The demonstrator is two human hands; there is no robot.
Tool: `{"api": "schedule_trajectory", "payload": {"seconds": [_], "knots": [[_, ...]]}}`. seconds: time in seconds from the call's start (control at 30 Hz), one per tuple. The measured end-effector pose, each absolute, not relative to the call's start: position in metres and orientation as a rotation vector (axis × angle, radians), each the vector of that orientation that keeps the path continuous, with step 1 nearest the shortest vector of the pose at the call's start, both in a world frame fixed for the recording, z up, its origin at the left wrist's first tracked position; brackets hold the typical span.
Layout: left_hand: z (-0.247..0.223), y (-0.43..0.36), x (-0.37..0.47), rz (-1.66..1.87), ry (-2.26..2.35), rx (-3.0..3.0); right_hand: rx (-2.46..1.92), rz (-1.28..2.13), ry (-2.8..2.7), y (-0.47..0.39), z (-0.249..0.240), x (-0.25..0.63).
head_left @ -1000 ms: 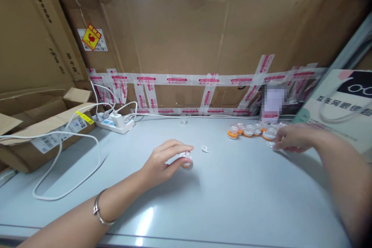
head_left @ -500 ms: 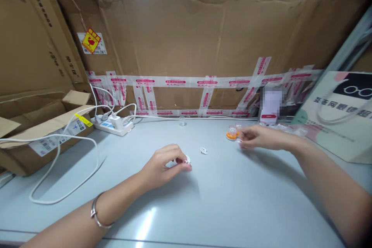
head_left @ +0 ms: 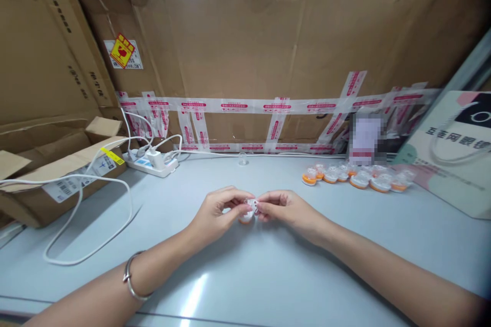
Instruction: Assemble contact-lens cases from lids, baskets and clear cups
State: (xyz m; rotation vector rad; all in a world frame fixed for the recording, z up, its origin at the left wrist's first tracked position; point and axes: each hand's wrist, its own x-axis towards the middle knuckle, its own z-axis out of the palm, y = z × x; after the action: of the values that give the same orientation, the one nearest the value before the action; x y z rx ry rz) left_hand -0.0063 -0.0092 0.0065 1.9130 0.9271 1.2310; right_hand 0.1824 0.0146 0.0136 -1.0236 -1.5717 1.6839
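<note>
On grey table (head_left: 307, 265), left hand (head_left: 215, 214), right hand (head_left: 286, 209) both pinching one orange-based cap (head_left: 247, 213), seven more behind (head_left: 356, 179)

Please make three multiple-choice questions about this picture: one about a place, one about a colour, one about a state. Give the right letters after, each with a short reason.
1. Where does the row of small capped pieces lie?
A. on the table's far right
B. inside the cardboard box
C. under the left wrist

2. What colour is the base of the small piece between the hands?
A. green
B. orange
C. black

3. How do the left hand and right hand stand?
A. both flat on the table
B. far apart
C. fingertips together on the small piece

Answers: 1 A, the row lies near the taped cardboard wall. 2 B, an orange rim shows below the fingers. 3 C, both hands pinch it.
</note>
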Motion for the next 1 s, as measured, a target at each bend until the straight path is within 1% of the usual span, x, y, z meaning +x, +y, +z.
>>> {"api": "schedule_trajectory", "payload": {"seconds": [0.47, 0.63, 1.0], "knots": [[0.003, -0.0059, -0.0106, 1.237, 0.978, 2.219, -0.962, 1.796, -1.405, 0.0148, 0.0074, 0.1819], [0.0042, -0.0052, -0.0116, 1.245, 1.026, 2.251, -0.909, 1.83, -1.356, 0.0141, 0.0092, 0.1831], [0.0039, -0.0046, -0.012, 1.254, 0.978, 2.361, -0.891, 1.885, -1.296, 0.0117, 0.0123, 0.1817]]}}
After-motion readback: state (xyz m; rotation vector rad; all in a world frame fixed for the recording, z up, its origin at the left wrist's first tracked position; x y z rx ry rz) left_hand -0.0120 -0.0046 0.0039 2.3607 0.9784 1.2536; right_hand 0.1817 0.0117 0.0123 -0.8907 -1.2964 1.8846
